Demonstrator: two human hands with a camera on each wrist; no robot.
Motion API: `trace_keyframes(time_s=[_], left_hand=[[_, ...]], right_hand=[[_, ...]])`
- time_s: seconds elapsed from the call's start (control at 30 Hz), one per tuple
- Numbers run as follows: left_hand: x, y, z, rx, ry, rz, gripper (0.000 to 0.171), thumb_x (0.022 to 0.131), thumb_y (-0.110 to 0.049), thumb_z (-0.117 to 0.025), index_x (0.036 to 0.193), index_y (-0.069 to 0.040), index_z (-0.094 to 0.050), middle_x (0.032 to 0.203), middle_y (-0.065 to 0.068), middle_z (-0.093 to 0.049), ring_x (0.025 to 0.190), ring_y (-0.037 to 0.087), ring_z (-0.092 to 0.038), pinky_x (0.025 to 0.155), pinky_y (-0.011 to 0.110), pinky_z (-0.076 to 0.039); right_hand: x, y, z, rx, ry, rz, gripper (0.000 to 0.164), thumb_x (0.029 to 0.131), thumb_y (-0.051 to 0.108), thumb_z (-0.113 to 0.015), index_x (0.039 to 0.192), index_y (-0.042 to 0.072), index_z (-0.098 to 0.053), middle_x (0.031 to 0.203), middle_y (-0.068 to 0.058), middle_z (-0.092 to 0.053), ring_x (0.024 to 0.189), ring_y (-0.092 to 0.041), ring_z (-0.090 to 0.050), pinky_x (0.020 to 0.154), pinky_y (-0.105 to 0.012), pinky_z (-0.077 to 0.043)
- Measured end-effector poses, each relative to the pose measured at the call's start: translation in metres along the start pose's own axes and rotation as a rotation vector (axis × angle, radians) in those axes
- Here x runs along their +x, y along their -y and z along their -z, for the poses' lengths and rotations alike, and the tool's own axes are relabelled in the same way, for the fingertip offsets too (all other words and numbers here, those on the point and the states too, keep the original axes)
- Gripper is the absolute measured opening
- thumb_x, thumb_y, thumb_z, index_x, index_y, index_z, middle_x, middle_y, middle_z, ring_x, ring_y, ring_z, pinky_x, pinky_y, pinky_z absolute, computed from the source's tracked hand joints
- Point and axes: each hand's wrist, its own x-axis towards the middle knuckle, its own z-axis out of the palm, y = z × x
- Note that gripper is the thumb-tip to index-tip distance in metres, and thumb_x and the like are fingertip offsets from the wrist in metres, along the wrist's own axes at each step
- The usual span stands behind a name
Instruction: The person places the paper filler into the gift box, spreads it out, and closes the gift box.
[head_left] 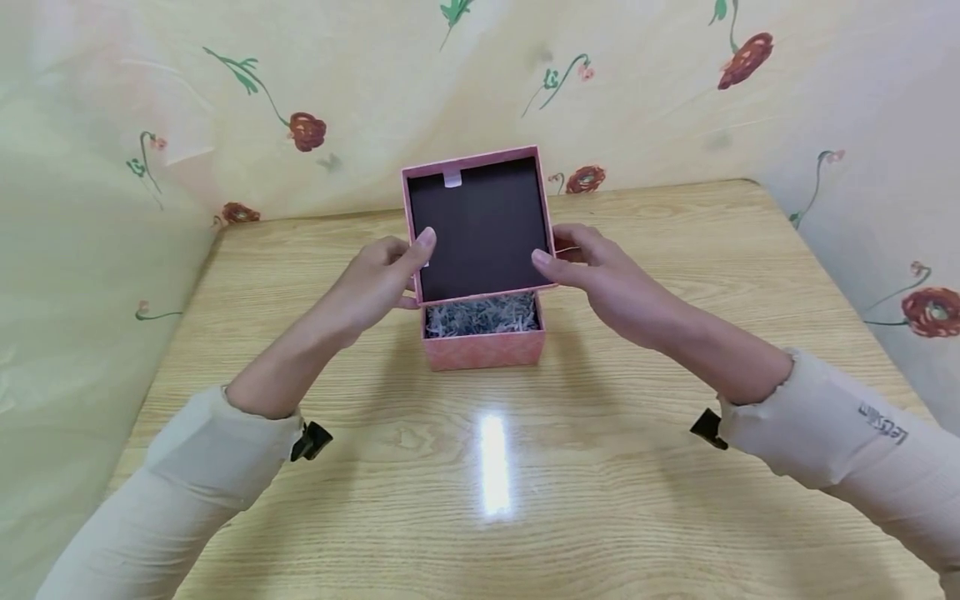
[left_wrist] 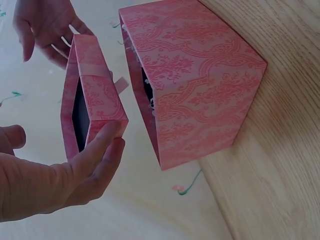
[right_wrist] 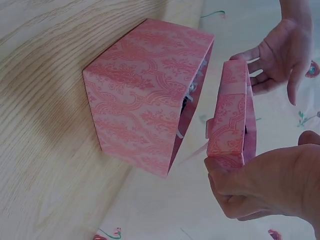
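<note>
My left hand and right hand hold a pink square box lid by its two sides. The thumbs lie at the near face, and the other fingers go round the sides, partly hidden. The lid is tilted, its dark inside facing the head view. Below and behind it stands the pink patterned box, open at the top and filled with greyish shredded paper. In the left wrist view the lid is apart from the box. A pink ribbon tab sticks out from the lid.
The box stands on a light wood-grain table with a bright light reflection on it. A cream cloth with printed flowers hangs behind and beside the table. Both forearms wear white sleeves with black clips.
</note>
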Motion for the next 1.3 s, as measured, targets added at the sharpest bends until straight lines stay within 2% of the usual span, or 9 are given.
trace_keyframes(time_s=[0.17,0.37,0.67,0.83,0.97,1.1,1.2,1.3], left_hand=[[0.001,0.002,0.000,-0.020,-0.018,-0.026,0.069,0.098,-0.055,-0.041,0.138,0.002,-0.039,0.136,0.015,-0.046,0.113,0.030,-0.058,0.100,0.041,-0.045],[0.002,0.003,-0.001,-0.050,-0.046,-0.059,0.062,0.099,-0.049,-0.044,0.132,0.003,-0.042,0.131,0.016,-0.047,0.122,0.027,-0.049,0.097,0.039,-0.048],[0.000,0.005,0.000,-0.088,-0.078,-0.060,0.064,0.098,-0.052,-0.045,0.130,0.004,-0.045,0.129,0.015,-0.047,0.123,0.025,-0.049,0.097,0.038,-0.048],[0.000,0.006,0.002,-0.109,-0.094,-0.067,0.062,0.098,-0.051,-0.044,0.126,0.005,-0.045,0.132,0.015,-0.048,0.121,0.027,-0.049,0.097,0.039,-0.048],[0.001,0.007,0.003,-0.146,-0.103,-0.082,0.061,0.099,-0.052,-0.042,0.118,0.005,-0.044,0.133,0.015,-0.046,0.119,0.028,-0.050,0.098,0.039,-0.047],[0.001,0.008,0.003,-0.213,-0.101,-0.119,0.058,0.100,-0.052,-0.038,0.112,0.005,-0.041,0.134,0.016,-0.045,0.120,0.030,-0.050,0.100,0.041,-0.045],[0.002,0.009,0.003,-0.249,-0.094,-0.147,0.058,0.101,-0.051,-0.033,0.115,0.005,-0.039,0.134,0.016,-0.045,0.120,0.032,-0.051,0.102,0.043,-0.043],[0.003,0.009,0.003,-0.264,-0.091,-0.154,0.060,0.101,-0.051,-0.028,0.123,0.005,-0.037,0.133,0.017,-0.044,0.121,0.033,-0.050,0.103,0.045,-0.041]], right_hand=[[0.002,0.000,0.001,0.064,0.019,0.018,0.056,0.100,0.031,-0.051,0.141,-0.001,-0.030,0.136,-0.015,-0.033,0.127,-0.028,-0.034,0.111,-0.045,-0.022],[0.006,0.000,0.002,0.158,0.011,0.038,0.049,0.101,0.025,-0.049,0.135,-0.005,-0.030,0.133,-0.016,-0.032,0.126,-0.029,-0.035,0.114,-0.044,-0.022],[0.009,-0.004,0.003,0.244,0.041,0.081,0.034,0.101,0.021,-0.047,0.123,-0.002,-0.036,0.125,-0.014,-0.033,0.125,-0.028,-0.033,0.116,-0.044,-0.019],[0.012,-0.004,0.005,0.292,0.051,0.092,0.032,0.102,0.024,-0.046,0.118,-0.002,-0.039,0.129,-0.014,-0.037,0.130,-0.027,-0.033,0.116,-0.045,-0.019],[0.016,-0.004,0.008,0.362,0.036,0.104,0.030,0.102,0.028,-0.046,0.111,-0.001,-0.042,0.129,-0.013,-0.042,0.128,-0.028,-0.034,0.116,-0.047,-0.019],[0.020,-0.006,0.009,0.403,0.042,0.128,0.034,0.102,0.030,-0.046,0.114,-0.001,-0.044,0.127,-0.015,-0.047,0.128,-0.030,-0.035,0.115,-0.050,-0.018],[0.022,-0.007,0.010,0.442,0.058,0.136,0.034,0.102,0.031,-0.046,0.114,-0.001,-0.048,0.123,-0.014,-0.052,0.128,-0.031,-0.035,0.115,-0.052,-0.016],[0.023,-0.006,0.011,0.486,0.072,0.138,0.032,0.101,0.031,-0.047,0.106,0.001,-0.054,0.118,-0.012,-0.055,0.126,-0.030,-0.039,0.115,-0.052,-0.015]])
